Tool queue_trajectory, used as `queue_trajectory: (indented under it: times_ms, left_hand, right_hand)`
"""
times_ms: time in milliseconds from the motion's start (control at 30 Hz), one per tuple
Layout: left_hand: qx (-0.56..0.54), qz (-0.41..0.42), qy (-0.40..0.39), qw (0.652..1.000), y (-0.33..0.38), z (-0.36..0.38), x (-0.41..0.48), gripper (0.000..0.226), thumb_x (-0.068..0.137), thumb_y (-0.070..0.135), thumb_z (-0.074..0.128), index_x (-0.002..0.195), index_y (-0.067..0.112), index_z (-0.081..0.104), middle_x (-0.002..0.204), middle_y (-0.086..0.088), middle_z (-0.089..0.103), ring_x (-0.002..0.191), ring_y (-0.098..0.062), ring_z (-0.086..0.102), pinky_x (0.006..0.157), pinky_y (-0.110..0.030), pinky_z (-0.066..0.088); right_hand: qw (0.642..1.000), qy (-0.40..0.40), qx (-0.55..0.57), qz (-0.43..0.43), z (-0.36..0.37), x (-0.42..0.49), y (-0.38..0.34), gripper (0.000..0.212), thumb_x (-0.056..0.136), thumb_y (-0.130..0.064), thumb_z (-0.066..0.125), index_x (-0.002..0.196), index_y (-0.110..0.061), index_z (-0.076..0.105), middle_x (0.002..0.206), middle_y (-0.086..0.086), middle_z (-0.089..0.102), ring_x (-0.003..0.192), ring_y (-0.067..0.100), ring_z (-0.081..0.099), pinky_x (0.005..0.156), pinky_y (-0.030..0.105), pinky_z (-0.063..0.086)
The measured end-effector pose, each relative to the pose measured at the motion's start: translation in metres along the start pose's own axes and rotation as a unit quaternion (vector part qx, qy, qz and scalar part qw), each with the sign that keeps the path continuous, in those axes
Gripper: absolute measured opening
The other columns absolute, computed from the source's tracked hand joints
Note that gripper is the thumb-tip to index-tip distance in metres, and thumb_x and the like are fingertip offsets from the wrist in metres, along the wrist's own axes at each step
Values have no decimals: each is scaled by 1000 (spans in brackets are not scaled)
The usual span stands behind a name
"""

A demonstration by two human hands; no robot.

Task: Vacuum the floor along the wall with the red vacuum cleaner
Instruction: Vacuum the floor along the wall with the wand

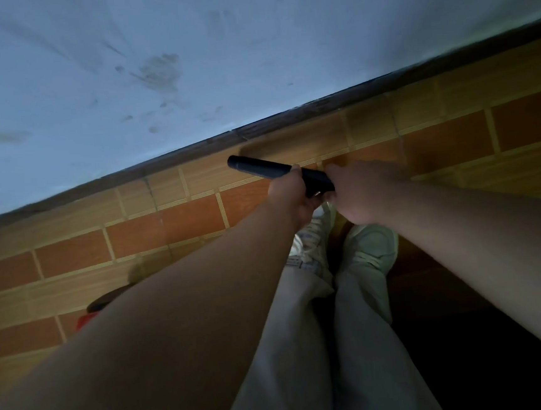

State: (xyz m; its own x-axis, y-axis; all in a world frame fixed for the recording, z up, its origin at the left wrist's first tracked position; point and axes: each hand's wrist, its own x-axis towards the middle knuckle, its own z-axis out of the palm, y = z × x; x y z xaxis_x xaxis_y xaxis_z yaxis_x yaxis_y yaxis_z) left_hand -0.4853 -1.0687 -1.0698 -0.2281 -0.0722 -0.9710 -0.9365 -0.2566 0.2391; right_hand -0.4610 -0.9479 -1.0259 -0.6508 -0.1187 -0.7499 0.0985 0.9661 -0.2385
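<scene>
A black vacuum tube [259, 168] lies nearly level above the tiled floor [166, 227], its open end pointing left towards the wall base. My left hand [289, 196] grips the tube from below at its middle. My right hand [357, 189] grips the tube's near end, fingers curled round it. The red vacuum cleaner [86, 319] with a dark top shows only as a small part at the lower left, mostly hidden behind my left forearm. The hose between tube and body is hidden.
A pale stained wall [185, 65] meets the floor at a dark skirting strip [287, 118] running diagonally. My two legs in light trousers and pale shoes [369, 245] stand just below my hands. The lower right is dark.
</scene>
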Motion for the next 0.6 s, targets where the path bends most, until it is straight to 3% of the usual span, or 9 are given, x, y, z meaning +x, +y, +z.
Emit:
queue_trajectory:
  times_ms: [167,367,500,600]
  left_hand:
    - [-25,16,28,999,13,-25,12,32,107,20,50,132,0,46,115,-22,63,97,-35,66,60,-47,59]
    - [-37,18,26,999,22,-35,14,30,108,20,48,131,1,45,107,-20,64,92,-33,67,58,-46,58]
    - [-28,10,14,999,19,-24,8,24,108,19,48,125,2,45,104,-18,63,90,-32,65,65,-47,58]
    - [-20,7,-3,1000,16,-18,5,17,108,19,47,115,4,45,102,-19,63,89,-32,65,66,-47,58]
  right_hand:
    - [1000,-9,-15,-22,-5,11,-30,30,104,-34,51,131,-22,53,85,-1,49,83,22,53,70,34,40]
    - [999,2,-31,-16,-2,19,-43,35,103,-32,52,136,-22,47,103,7,59,91,27,56,71,35,38]
    - [1000,-1,-12,2,-3,13,-33,34,104,-32,51,137,-22,47,87,1,48,85,24,52,68,34,39]
    - [1000,-1,-7,7,-5,9,-28,38,105,-35,50,141,-22,45,87,1,45,85,24,50,70,35,39]
